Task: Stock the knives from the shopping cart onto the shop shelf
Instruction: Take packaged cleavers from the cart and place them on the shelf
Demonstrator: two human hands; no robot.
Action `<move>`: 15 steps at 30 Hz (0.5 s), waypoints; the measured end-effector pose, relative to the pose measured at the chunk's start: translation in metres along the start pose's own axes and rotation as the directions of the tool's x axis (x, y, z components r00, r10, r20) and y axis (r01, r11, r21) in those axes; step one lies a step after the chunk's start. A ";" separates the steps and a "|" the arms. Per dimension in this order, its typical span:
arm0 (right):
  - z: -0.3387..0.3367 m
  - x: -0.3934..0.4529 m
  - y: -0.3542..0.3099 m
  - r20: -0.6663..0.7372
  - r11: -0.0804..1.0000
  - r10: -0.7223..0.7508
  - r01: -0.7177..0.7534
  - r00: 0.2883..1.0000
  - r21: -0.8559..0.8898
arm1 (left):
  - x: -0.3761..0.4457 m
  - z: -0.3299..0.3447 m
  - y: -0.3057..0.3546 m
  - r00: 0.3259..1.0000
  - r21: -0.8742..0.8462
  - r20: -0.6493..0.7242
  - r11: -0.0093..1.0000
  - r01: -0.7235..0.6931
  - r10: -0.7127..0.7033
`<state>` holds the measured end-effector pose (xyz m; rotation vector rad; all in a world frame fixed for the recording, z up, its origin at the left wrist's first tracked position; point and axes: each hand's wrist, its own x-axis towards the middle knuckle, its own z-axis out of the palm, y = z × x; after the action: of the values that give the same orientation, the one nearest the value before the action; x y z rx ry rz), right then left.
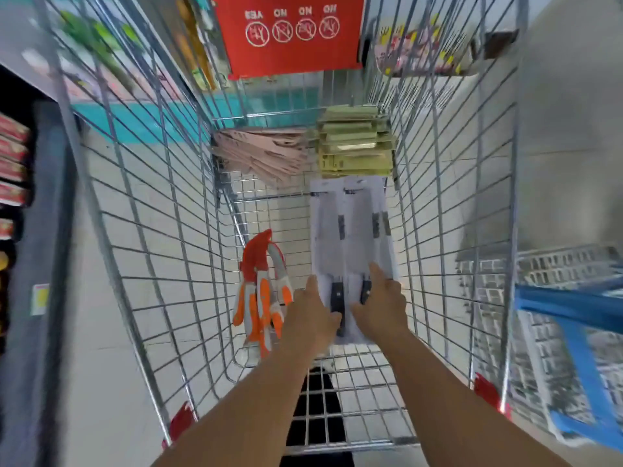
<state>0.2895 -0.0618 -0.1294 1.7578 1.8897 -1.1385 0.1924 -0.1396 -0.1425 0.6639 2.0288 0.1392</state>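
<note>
Far left of frame: shop shelf (37,183) edge with red packets, blurred. Centre: wire shopping cart (161,230), seen from above. Lower centre-left of the basket: orange-and-white knife packs (259,298) lying on the cart floor, just left of my left hand (313,315). Left hand's grip: fingers curled at the lower left edge of the white carded knives (350,237), thumb by a black handle. My right hand (381,301) lies on the same cards at centre, fingers over the lower right corner beside the second black handle; whether it pinches or only presses, I cannot tell. The cards stretch up-frame from both hands. Upper centre: pink packs (266,153), then green packs (354,143). Top: red sign (290,32). Right edge: blue crate (573,332).
</note>
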 end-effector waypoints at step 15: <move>0.053 0.039 0.018 -0.150 0.955 0.027 -0.070 0.988 -0.289 | 0.038 0.053 0.001 0.994 0.012 -0.105 1.000 0.008 -0.007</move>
<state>0.2837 -0.0745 -0.1962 1.7458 1.9663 -0.6849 0.2218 -0.1283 -0.1999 0.6691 2.1339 0.1603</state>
